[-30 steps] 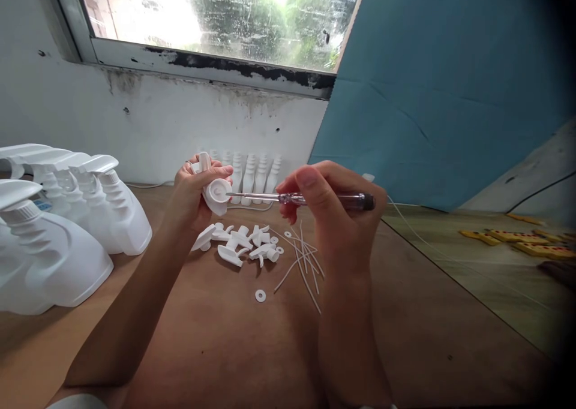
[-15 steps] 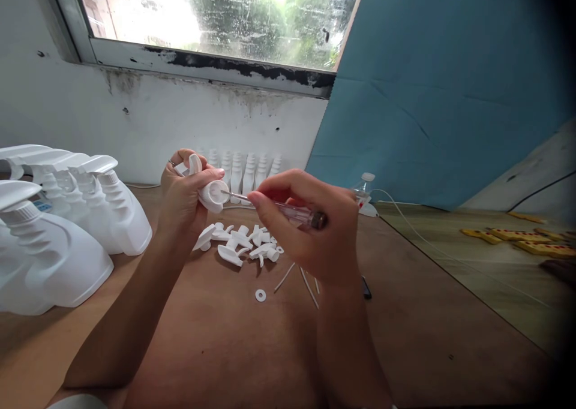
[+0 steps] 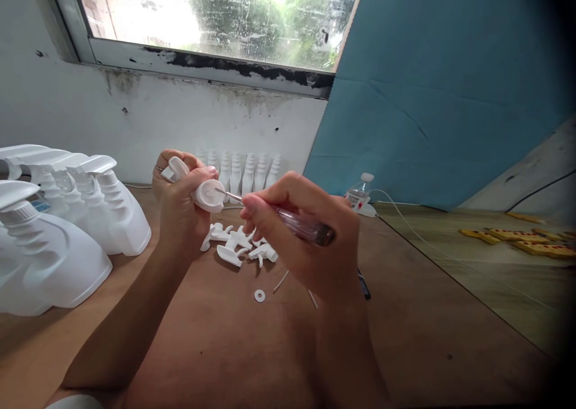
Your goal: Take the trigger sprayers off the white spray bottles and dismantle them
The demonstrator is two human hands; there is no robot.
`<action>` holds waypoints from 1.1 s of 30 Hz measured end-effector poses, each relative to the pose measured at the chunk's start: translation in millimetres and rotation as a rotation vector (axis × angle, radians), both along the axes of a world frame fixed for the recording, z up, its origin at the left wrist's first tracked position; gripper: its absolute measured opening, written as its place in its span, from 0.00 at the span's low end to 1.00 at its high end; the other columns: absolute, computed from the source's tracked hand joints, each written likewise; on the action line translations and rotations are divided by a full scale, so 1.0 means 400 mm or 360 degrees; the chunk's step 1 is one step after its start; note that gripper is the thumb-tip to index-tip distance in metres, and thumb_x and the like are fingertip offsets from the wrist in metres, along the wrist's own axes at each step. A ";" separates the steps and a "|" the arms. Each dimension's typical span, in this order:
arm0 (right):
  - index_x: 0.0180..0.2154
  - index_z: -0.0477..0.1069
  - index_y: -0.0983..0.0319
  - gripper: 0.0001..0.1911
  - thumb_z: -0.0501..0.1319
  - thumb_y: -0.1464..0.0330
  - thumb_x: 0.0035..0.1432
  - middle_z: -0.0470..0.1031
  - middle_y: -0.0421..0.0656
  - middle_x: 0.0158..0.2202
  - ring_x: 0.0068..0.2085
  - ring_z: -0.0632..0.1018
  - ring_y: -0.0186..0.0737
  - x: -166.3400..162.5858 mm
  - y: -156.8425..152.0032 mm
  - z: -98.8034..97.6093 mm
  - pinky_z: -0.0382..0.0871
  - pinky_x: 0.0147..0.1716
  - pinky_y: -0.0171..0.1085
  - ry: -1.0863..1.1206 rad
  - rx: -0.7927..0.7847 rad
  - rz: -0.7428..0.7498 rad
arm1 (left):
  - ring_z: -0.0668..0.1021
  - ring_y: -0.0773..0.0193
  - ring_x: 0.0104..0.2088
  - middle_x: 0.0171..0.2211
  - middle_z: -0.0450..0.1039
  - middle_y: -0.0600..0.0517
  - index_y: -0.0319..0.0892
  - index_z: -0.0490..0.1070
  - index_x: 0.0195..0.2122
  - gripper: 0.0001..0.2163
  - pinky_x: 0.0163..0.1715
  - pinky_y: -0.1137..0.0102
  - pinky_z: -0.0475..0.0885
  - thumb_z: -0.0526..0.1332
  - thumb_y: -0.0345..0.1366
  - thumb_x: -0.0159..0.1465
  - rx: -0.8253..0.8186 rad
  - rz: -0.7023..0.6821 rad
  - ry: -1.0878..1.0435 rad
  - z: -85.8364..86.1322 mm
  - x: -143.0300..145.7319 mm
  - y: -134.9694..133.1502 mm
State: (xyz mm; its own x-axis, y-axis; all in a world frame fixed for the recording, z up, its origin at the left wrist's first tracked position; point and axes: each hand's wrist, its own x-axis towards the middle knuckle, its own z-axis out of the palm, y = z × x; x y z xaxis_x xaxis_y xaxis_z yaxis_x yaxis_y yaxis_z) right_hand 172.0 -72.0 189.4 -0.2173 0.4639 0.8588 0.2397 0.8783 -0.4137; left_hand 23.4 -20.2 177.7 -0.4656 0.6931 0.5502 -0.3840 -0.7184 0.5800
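Note:
My left hand (image 3: 182, 199) is closed round a white spray trigger head (image 3: 208, 195), its round cap opening turned to the right. In my right hand (image 3: 310, 229) is a screwdriver (image 3: 299, 223) with a clear reddish handle. The screwdriver's thin metal tip is at the cap's open end; whether it touches the inside I cannot tell. Below the hands, several loose white spray heads (image 3: 231, 254) lie in a pile on the brown table (image 3: 216, 349). A flat white washer (image 3: 260, 295) rests nearer to me.
White spray bottles (image 3: 67, 253) crowd the left side. More white bottles (image 3: 247, 172) line the wall. Thin white tubes (image 3: 280, 282) and a dark object (image 3: 364, 285) lie by my right wrist. A clear bottle (image 3: 360, 194) stands at the back right. Yellow pieces (image 3: 513, 236) lie far right.
My left hand has shifted slightly left with the spray head, and its cap opening faces me more. The screwdriver has moved a little left, with its handle end lower.

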 end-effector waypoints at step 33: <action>0.23 0.61 0.59 0.16 0.58 0.70 0.62 0.67 0.35 0.19 0.23 0.72 0.29 -0.021 -0.003 -0.011 0.65 0.20 0.31 0.0072 -0.0021 0.0048 | 0.65 0.70 0.22 0.24 0.58 0.57 0.44 0.60 0.24 0.15 0.25 0.68 0.69 0.65 0.21 0.46 0.0122 0.0385 0.0114 -0.005 0.001 -0.013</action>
